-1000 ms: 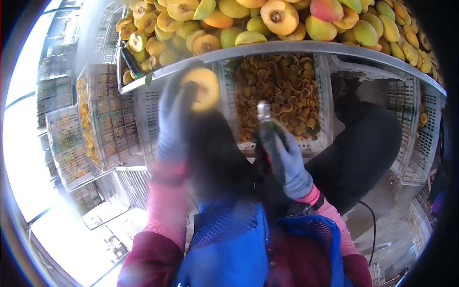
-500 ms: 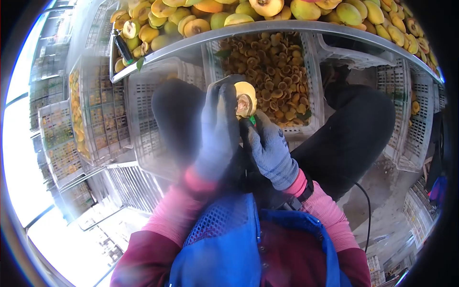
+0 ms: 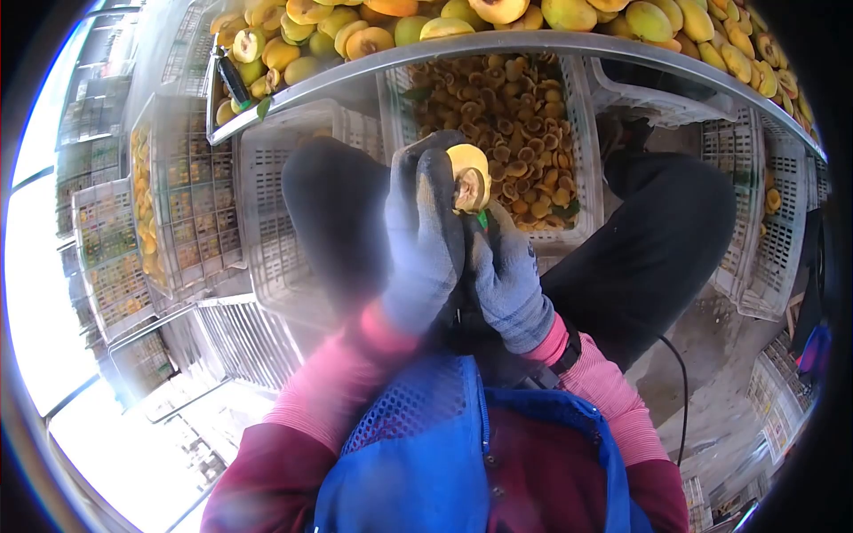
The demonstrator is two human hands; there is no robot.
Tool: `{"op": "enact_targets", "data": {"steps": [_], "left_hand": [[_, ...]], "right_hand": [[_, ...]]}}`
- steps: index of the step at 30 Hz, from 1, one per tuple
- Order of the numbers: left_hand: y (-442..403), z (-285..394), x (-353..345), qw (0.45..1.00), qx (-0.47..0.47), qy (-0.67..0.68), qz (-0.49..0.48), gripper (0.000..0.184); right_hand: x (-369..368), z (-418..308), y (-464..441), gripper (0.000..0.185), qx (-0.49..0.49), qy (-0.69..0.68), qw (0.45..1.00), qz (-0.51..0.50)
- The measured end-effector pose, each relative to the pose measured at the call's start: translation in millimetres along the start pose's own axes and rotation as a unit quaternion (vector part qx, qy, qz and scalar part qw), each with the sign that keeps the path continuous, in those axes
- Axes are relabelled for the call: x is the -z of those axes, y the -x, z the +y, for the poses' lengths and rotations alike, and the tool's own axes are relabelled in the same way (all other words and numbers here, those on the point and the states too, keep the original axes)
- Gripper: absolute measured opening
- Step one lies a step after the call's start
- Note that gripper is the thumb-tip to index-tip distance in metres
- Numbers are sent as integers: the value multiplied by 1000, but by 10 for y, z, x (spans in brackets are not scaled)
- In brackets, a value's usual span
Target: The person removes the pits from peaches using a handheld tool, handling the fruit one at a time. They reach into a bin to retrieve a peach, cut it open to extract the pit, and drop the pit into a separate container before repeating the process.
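My left hand (image 3: 420, 226), in a grey glove with a dark palm, is closed around a yellow peach half (image 3: 475, 165). The cut face is turned right and shows a brown hollow at its middle. Also gloved, my right hand (image 3: 513, 289) is closed on a small tool with a green and black handle (image 3: 482, 219), just below the fruit. Fingers and fruit hide its working end. Both hands are together above my lap, in front of a crate (image 3: 582, 169) of brown, cup-shaped peach scraps (image 3: 511, 120).
A metal-rimmed table (image 3: 533, 41) heaped with halved peaches (image 3: 444, 27) runs across the front. A black-handled tool (image 3: 234, 82) lies at its left end. Plastic crates (image 3: 195, 195) stand left and right (image 3: 773, 222). A black cable (image 3: 684, 391) hangs at the right.
My left hand and the peach half have shifted slightly right, and the fruit has turned a little. The right hand stays closed on the tool beside it.
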State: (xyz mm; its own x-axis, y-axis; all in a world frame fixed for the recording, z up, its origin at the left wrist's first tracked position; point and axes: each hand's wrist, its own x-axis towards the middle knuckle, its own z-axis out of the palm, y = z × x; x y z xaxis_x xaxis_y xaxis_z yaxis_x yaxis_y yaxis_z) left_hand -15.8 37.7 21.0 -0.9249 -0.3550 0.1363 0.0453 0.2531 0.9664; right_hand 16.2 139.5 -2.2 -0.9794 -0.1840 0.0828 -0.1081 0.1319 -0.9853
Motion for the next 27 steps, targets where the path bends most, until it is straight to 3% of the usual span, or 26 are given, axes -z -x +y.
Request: {"op": "enact_targets", "data": {"steps": [4, 8, 12, 14, 16, 17, 19, 20, 22, 24, 25, 27], "left_hand": [[27, -108, 7, 998, 32, 54, -3, 25], [39, -150, 11, 999, -6, -44, -11, 24], [4, -119, 76, 986, -52, -133, -80, 21], [-22, -108, 137, 980, -32, -145, -131, 23], [-110, -104, 182, 978, 41, -101, -180, 23], [-192, -91, 210, 969, 139, -11, -205, 25], [-310, 6, 267, 901, 327, 197, -204, 23], [-361, 116, 303, 870, 378, 230, -216, 23], [-314, -59, 261, 961, 139, 79, -225, 23], [-264, -145, 257, 966, 80, 81, -230, 23], [-239, -188, 255, 968, 51, 82, -232, 23], [-233, -236, 250, 967, 47, 104, -228, 23]], "right_hand": [[38, 63, 3, 38, -20, 26, 999, -28], [128, 161, -61, 37, -8, 34, 997, -63], [142, 230, -77, 36, -34, -77, 992, -92], [144, 234, -48, 33, -69, -109, 985, -114], [86, 407, 84, 31, -69, -126, 981, -130], [49, 473, 128, 32, -56, -121, 982, -133], [-42, 538, 176, 36, -24, -104, 986, -131], [-60, 530, 155, 35, -39, -101, 985, -138], [-25, 433, 87, 28, -105, -103, 976, -162], [120, 218, -37, 19, -254, -269, 907, -201], [204, 75, -123, 19, -341, -421, 812, -216], [239, 3, -159, 28, -426, -564, 667, -233]]}}
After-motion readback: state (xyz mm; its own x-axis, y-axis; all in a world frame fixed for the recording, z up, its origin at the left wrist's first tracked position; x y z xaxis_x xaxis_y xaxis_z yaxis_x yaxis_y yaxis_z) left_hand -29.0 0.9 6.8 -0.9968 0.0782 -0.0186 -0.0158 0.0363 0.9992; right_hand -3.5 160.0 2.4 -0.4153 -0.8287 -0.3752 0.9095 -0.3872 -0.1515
